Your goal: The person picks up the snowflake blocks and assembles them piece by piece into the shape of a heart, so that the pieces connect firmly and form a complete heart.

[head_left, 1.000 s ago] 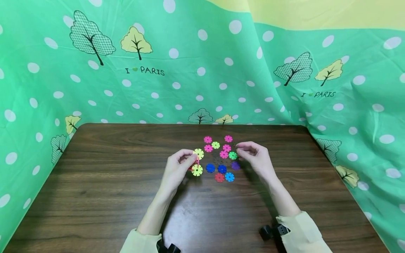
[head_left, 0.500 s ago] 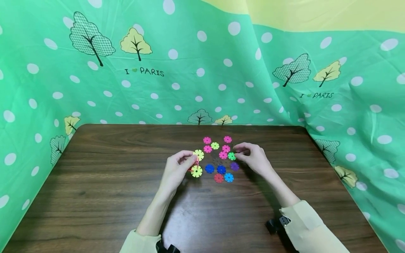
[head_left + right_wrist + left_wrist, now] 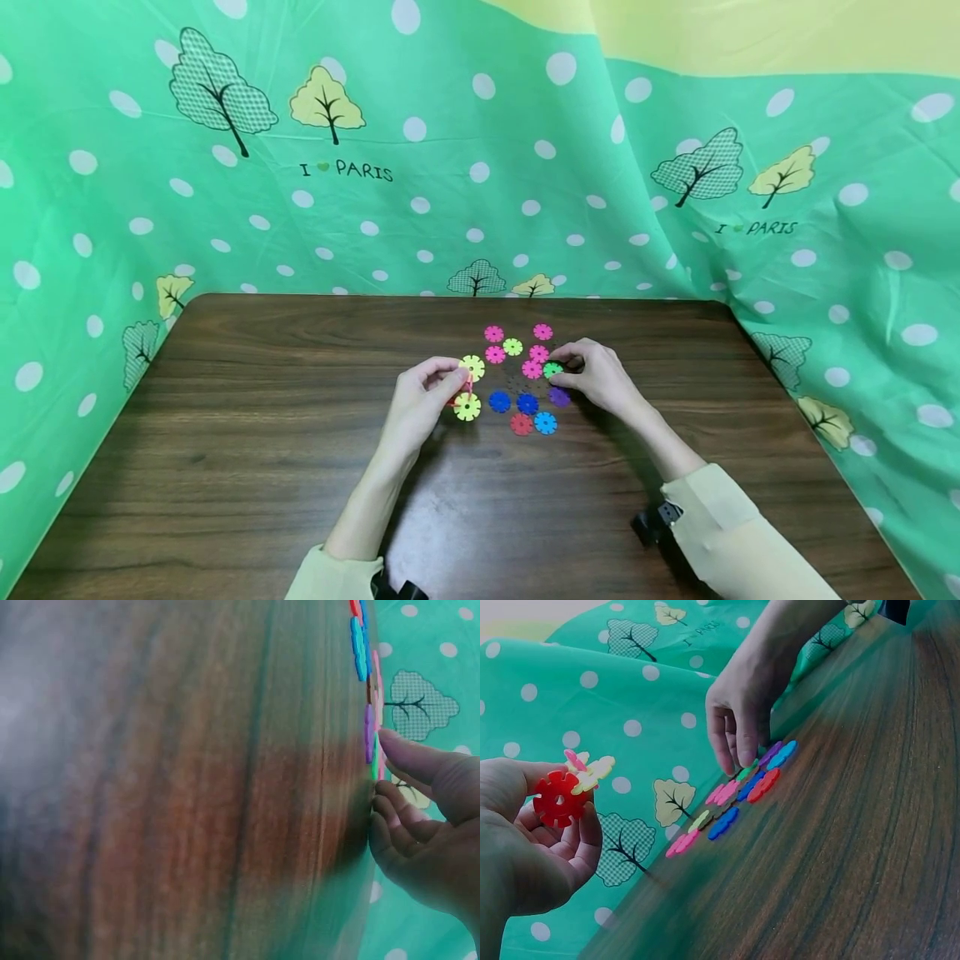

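My left hand (image 3: pixel 420 398) pinches a small joined cluster of plastic snowflake discs, held up off the table. Two yellow discs (image 3: pixel 467 407) show in it from the head; the left wrist view adds a red disc (image 3: pixel 558 799) and a pink one (image 3: pixel 575 760). At the right of the loose discs, my right hand (image 3: pixel 598 377) has its thumb and fingertips on either side of a green snowflake disc (image 3: pixel 552 369) lying on the table. A purple disc (image 3: pixel 559 397) lies just below that thumb, and pink discs (image 3: pixel 532 369) are close on the left.
More flat discs lie between the hands: a yellow one (image 3: pixel 513 347), dark blue ones (image 3: pixel 499 402), a light blue one (image 3: pixel 546 423) and a red one (image 3: pixel 521 424). The brown wooden table (image 3: pixel 247 442) ends at a green dotted cloth (image 3: pixel 420 242) behind.
My right hand has moved slightly left and down onto the green disc, its thumb and finger coming to either side of it. The left hand and its cluster have stayed in place.
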The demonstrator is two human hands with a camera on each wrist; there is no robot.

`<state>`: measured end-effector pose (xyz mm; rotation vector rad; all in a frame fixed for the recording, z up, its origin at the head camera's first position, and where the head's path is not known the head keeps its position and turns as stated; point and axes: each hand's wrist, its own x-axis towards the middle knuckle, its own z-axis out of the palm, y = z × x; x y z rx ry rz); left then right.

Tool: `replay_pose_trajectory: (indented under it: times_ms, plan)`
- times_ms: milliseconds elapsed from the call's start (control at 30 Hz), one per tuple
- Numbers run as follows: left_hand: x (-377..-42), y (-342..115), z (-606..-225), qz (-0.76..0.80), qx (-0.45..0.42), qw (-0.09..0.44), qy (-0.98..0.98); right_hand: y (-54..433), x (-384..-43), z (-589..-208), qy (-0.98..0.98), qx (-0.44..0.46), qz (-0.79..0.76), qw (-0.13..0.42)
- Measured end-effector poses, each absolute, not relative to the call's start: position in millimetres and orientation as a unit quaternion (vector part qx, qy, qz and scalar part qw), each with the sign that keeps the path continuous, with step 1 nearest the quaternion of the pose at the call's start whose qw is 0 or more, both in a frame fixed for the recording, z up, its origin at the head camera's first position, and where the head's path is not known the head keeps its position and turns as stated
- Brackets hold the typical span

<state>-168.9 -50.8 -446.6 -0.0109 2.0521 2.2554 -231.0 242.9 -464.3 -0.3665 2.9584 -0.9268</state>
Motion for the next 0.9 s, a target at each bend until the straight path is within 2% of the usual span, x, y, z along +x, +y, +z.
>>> replay_pose_trajectory:
  times_ms: [633,900]
  plan:
    - [-169.6,-50.1,-446.2,0.743,-0.011,0.049,0.668,247.0,-238.1,-467.5,0.945,-0.083,-0.316,0.018]
    - [-168.9,-50.6,-445.4,0.733,-0.003,0.047,0.678,247.6,-234.0,-466.4,0.94,-0.066,-0.336,-0.014]
